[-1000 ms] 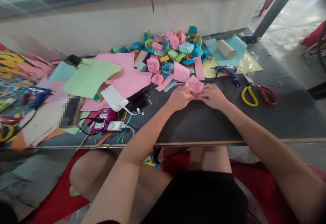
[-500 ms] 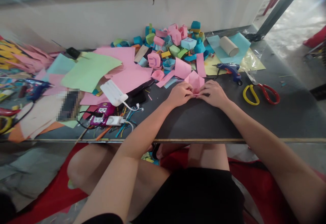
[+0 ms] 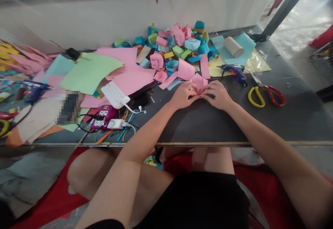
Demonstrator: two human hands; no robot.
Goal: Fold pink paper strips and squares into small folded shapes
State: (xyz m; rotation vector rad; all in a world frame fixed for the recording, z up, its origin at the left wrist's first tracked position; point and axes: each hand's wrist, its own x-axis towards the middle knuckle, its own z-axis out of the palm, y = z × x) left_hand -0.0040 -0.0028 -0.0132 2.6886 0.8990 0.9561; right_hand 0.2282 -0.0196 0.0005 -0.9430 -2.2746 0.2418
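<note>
A small piece of folded pink paper (image 3: 199, 79) is pinched between my two hands over the dark tabletop (image 3: 203, 125). My left hand (image 3: 183, 94) grips its left side with thumb and fingertips. On the opposite side my right hand (image 3: 216, 94) does the same, and the fingertips of both hands almost meet at the near edge. Part of the paper is covered by my fingers. Just beyond it lie a curled pink paper strip (image 3: 186, 70) and a heap of small folded paper pieces (image 3: 178, 36) in pink, blue and green.
To the right are scissors (image 3: 256, 96) with yellow and red handles, a blue glue gun (image 3: 234, 70) and a cardboard tube (image 3: 233, 47). Leftward lie a green paper sheet (image 3: 91, 71), a white charger (image 3: 114, 95), a purple power strip (image 3: 103, 118) with cords and another glue gun (image 3: 36, 91).
My fingers have shifted on the pink paper: its near edge is now pushed up and opened slightly between my thumbs and fingers. The view has moved very little.
</note>
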